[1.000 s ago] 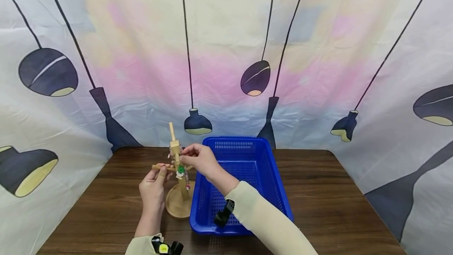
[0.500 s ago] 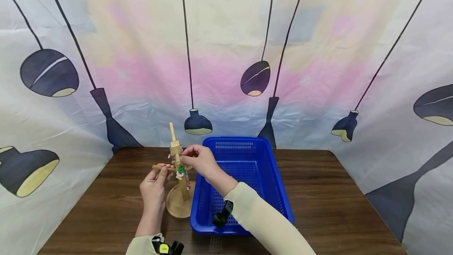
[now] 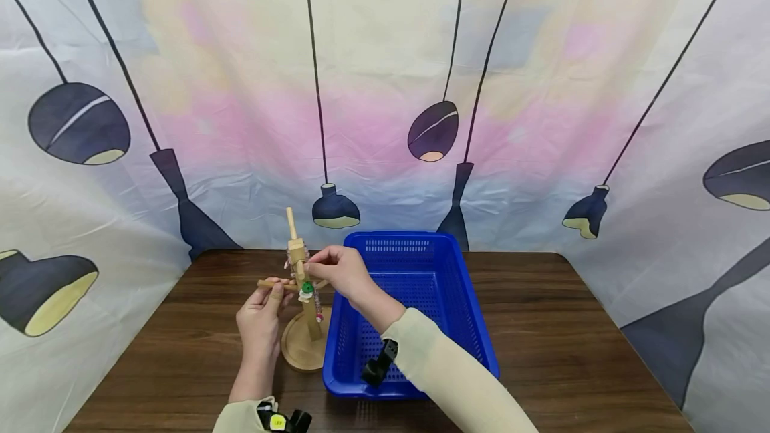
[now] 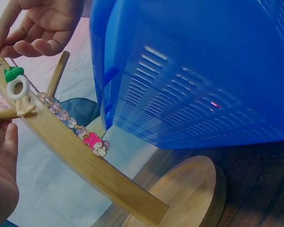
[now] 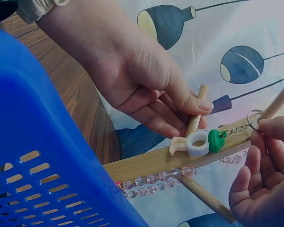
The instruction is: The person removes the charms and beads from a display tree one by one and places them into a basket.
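A wooden peg stand (image 3: 312, 323) with a round base stands upright left of the basket. My left hand (image 3: 257, 326) grips one of its side pegs (image 5: 196, 118) between thumb and fingers. My right hand (image 3: 347, 278) pinches the metal key ring (image 5: 251, 114) of a keychain, right at the end of another peg (image 5: 278, 97). From the ring a short chain leads to a figure charm (image 5: 217, 141) with a green top, white ring and beige feet, lying against the post. A pink beaded bracelet (image 4: 64, 115) with a pink character charm (image 4: 93, 141) hangs on the stand.
A blue plastic basket (image 3: 475, 306) with slotted walls stands close right of the stand, under my right forearm. Both rest on a dark wooden table (image 3: 541, 333). A patterned cloth (image 3: 385, 85) with printed lamps hangs behind the table.
Both hands keep nearly the same places and grips. The green-topped charm has shifted very slightly; the stand and basket stay put.
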`<state>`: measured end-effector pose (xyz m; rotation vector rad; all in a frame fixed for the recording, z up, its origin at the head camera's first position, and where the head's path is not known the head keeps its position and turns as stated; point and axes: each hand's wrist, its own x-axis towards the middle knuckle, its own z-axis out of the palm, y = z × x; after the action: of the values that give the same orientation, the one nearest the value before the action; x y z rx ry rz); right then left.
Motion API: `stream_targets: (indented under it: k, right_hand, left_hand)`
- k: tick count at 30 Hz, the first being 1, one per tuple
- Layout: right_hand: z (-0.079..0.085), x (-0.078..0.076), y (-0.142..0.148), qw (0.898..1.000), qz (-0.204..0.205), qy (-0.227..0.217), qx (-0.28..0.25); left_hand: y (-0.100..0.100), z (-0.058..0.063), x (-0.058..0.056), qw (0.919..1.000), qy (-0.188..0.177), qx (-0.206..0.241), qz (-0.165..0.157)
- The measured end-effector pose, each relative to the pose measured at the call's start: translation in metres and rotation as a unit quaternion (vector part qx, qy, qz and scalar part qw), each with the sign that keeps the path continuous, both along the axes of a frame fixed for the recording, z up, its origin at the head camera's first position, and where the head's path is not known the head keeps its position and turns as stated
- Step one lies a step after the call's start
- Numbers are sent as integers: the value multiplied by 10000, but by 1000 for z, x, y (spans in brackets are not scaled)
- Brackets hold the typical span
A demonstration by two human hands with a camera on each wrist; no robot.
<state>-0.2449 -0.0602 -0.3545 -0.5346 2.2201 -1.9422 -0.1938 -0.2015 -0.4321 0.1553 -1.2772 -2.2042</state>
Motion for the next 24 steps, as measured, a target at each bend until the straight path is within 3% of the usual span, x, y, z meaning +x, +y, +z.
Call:
stream_targets:
  k: [13,20,24]
  right_hand:
    - [0,0,3,10000,-11,-57,-23]
    - [2,4,4,10000,69,0,-29]
    - [3,7,4,9999,158,52,-46]
  left_hand:
    - [3,1,-4,9999,-50,134,-3]
    - [3,0,-3,9991,203,374,-84]
    - [2,0,-1,9993,161,347,-44]
